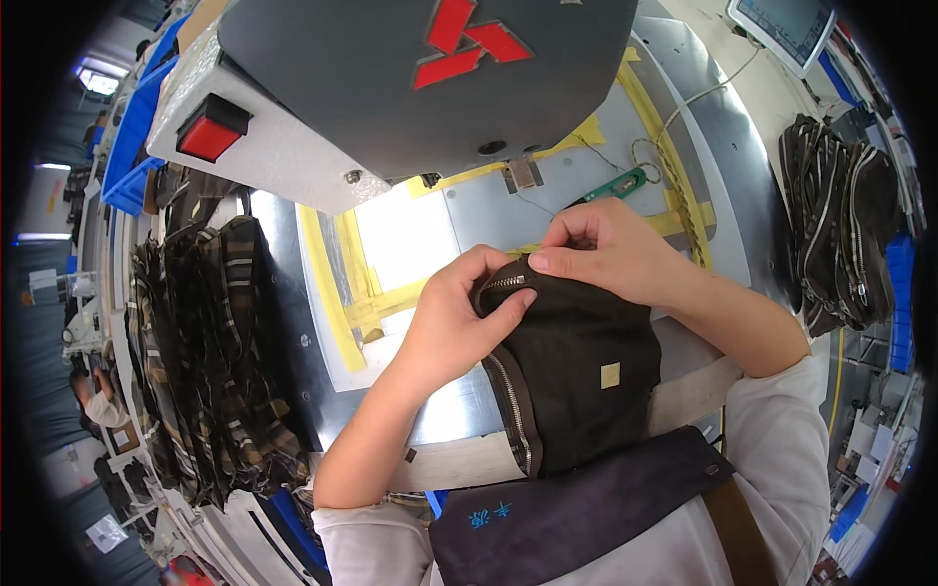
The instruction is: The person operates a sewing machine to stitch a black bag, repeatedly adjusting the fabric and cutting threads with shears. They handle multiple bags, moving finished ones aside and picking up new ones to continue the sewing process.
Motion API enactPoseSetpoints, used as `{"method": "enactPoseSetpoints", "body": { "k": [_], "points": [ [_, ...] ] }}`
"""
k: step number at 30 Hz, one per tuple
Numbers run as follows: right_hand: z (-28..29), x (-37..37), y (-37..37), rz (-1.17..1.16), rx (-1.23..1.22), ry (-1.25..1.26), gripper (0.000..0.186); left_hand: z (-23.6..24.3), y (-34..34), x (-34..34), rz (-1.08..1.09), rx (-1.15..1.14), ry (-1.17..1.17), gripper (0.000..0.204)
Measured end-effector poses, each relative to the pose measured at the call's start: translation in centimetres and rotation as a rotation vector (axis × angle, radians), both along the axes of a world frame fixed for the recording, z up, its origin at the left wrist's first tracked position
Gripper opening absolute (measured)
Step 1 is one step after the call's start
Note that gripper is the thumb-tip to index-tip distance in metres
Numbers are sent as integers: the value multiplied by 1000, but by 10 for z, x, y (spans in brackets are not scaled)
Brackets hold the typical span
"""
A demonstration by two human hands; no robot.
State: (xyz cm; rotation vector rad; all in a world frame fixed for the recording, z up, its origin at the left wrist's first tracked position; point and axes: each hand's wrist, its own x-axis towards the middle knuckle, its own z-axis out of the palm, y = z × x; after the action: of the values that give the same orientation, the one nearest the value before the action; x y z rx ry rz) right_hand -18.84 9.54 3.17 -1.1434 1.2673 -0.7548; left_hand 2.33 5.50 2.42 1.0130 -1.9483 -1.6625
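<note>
A dark brown fabric piece (586, 332) with a metal zipper (510, 391) along its left edge lies over the near side of the machine bed. A small pale yellow square is stuck on it. My left hand (454, 317) pinches the upper left corner, where the zipper curls over between thumb and fingers. Close beside it, my right hand (606, 249) grips the top edge between thumb and bent fingers. The fabric under the fingertips is partly hidden. Just beyond my right hand lies a green-handled cutting tool (616, 186), its tip partly out of sight.
A grey machine head (391, 107) with a red switch (207, 132) overhangs the bed. Yellow tape (337, 303) frames the bright plate. Plaid fabric pieces (210, 361) hang at the left. Dark zippered pieces (835, 225) are stacked at the right, below a screen (787, 27).
</note>
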Motion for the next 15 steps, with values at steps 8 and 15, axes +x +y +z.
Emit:
{"method": "enactPoseSetpoints", "body": {
  "k": [8,15],
  "points": [
    [-5,4,14,141,-925,341,14,-17,-4,2,95,-659,212,26],
    [-5,5,22,139,-1432,562,17,-19,3,4,134,-1049,318,37]
  ]
}}
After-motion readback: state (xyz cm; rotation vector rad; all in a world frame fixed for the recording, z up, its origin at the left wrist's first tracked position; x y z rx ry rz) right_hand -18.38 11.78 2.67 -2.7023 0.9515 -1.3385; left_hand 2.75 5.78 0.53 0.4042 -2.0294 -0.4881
